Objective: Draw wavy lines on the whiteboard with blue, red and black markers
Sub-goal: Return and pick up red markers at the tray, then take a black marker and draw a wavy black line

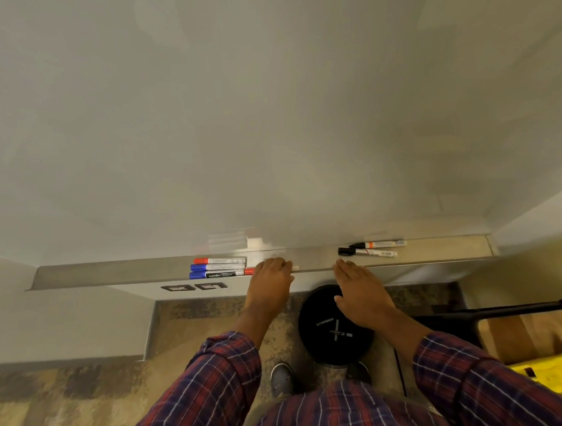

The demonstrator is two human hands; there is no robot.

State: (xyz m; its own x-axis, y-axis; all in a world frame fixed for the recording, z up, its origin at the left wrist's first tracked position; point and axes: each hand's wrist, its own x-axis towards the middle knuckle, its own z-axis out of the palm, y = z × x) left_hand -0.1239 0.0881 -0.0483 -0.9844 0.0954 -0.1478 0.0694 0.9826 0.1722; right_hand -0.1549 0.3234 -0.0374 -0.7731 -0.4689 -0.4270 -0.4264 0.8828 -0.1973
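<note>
A blank whiteboard [267,115] fills the upper view, with a metal tray [112,272] along its bottom edge. On the tray at left lie a red-capped marker [219,260] and two blue-capped markers [217,267] [216,274]. My left hand [270,279] is curled over a marker with a red cap [249,271] at the tray's front edge; its white end pokes out to the right. My right hand [360,293] hovers flat with fingers apart, its fingertips at the tray's front lip. Two black-capped markers [378,244] [367,252] lie on the tray to the right.
A black round bin [336,324] stands on the floor below my hands. A black bar [509,310] and a yellow object [549,374] sit at right over a wooden surface. Two black labels [195,287] are stuck under the tray.
</note>
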